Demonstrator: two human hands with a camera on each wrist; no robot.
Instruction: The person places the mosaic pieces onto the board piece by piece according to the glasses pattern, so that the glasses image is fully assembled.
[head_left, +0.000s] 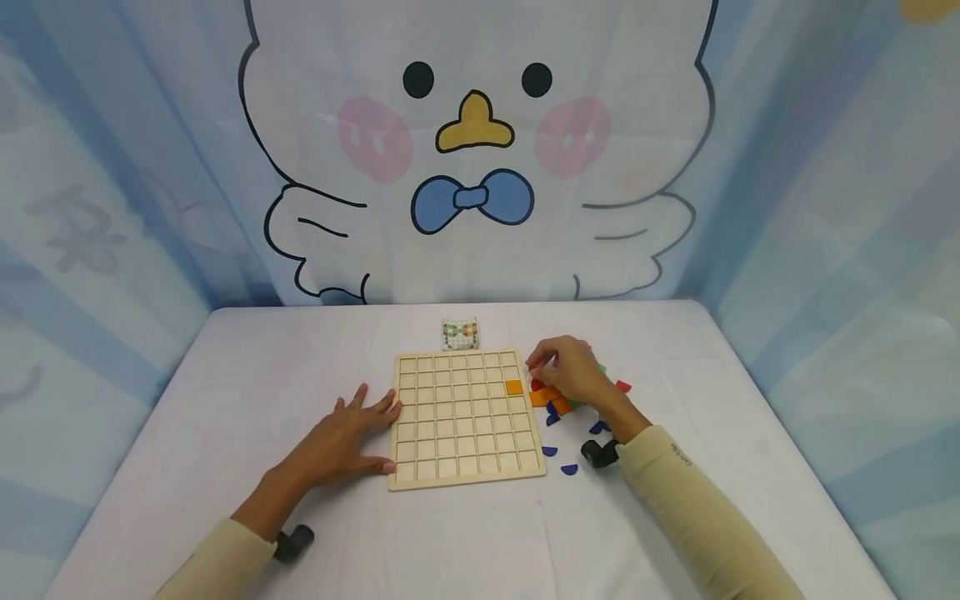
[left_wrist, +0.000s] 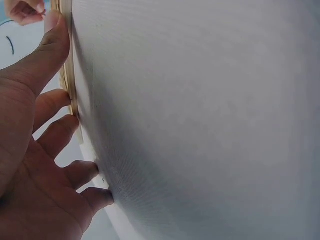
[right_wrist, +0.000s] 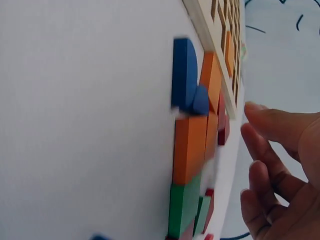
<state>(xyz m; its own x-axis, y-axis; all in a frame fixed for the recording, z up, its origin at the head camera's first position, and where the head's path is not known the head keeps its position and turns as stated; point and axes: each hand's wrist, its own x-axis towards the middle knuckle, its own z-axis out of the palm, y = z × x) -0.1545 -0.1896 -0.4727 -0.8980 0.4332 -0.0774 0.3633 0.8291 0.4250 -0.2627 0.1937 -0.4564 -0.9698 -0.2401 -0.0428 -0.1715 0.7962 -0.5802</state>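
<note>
A wooden grid board (head_left: 468, 483) lies on the table with one orange square (head_left: 513, 387) in a cell near its upper right. My left hand (head_left: 352, 442) is spread at the board's left edge, thumb and fingertips touching the frame. My right hand (head_left: 572, 369) is over the pile of coloured pieces just right of the board. Its thumb and index fingertips come close together in the right wrist view; I cannot tell whether a small piece is between them. Below it lie orange blocks (right_wrist: 190, 150), a green block (right_wrist: 182, 210) and blue half-round pieces (right_wrist: 185, 72).
Beyond the board's top edge lies a small patterned card (head_left: 460, 334). Loose blue half-rounds (head_left: 569, 470) are scattered right of the board's lower corner, and a red piece (head_left: 623, 387) lies right of the pile. A printed curtain (head_left: 480, 250) hangs behind the white table.
</note>
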